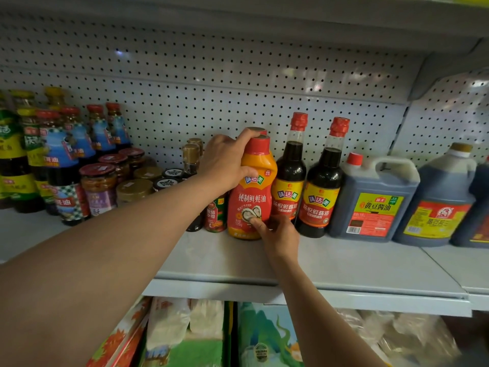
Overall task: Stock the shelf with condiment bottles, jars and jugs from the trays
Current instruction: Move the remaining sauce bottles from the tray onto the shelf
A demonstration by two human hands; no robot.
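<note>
Left hand: our left hand (225, 161) curls round the neck and shoulder of the orange-and-red oyster sauce squeeze bottle (251, 192), fingers over the red cap, thumb on the front.
Right hand: our right hand (277, 234) sits low at the bottle's base — a fingertip presses the label near the oyster picture; the other fingers are loosely bent and hold nothing that we can see.
Where the bottle is: it stands on the grey shelf (344, 263), near the front, with a second red cap just behind it.
Neighbours: a small tomato sauce bottle (215, 213) just beside it on the left, two dark soy sauce bottles (289, 176) close on the right, then a soy sauce jug (375, 200).
Axis: the long axis is upright, perhaps leaning slightly back; the label faces us.
Key relation: the bottle lies straight ahead of both hands, left above, right below — both touch it, so neither is nearer.
Step, as we judge it: squaring the bottle into its row.
Risk: the soy bottles are close enough to knock.
</note>
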